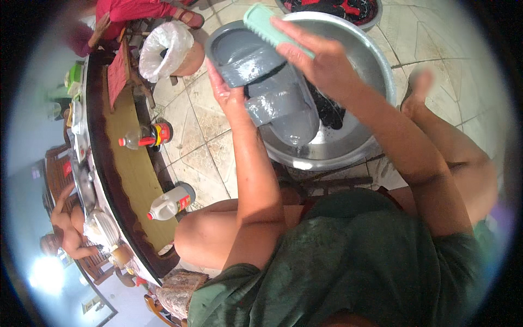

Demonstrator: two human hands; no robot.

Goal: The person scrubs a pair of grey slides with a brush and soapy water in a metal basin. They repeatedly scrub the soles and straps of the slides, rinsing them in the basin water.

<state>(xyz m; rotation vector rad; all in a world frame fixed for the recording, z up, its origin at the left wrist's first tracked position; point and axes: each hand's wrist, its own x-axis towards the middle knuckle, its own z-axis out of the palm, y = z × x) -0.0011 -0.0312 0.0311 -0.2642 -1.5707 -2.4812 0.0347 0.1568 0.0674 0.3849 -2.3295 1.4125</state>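
A wet grey slide sandal [296, 126] tilts over a large metal basin [386, 69]. Another grey sandal [224, 41] lies against it at the upper left. My left hand [226, 90] grips the pair from the left side, its thumb and fingers partly hidden. In my right hand [316, 57] is a pale green scrubbing brush [265, 26], held above the sandals' upper right. The brush's bristles are hard to make out. Something black and wet [333, 114] lies inside the basin, behind the sandals and below my right hand.
A second basin [372, 22] with dark and red cloth stands at the top. To the left are a bin with a plastic liner [153, 53], two plastic bottles [159, 135] and a table edge [118, 196]. Other people sit at the upper left and far left.
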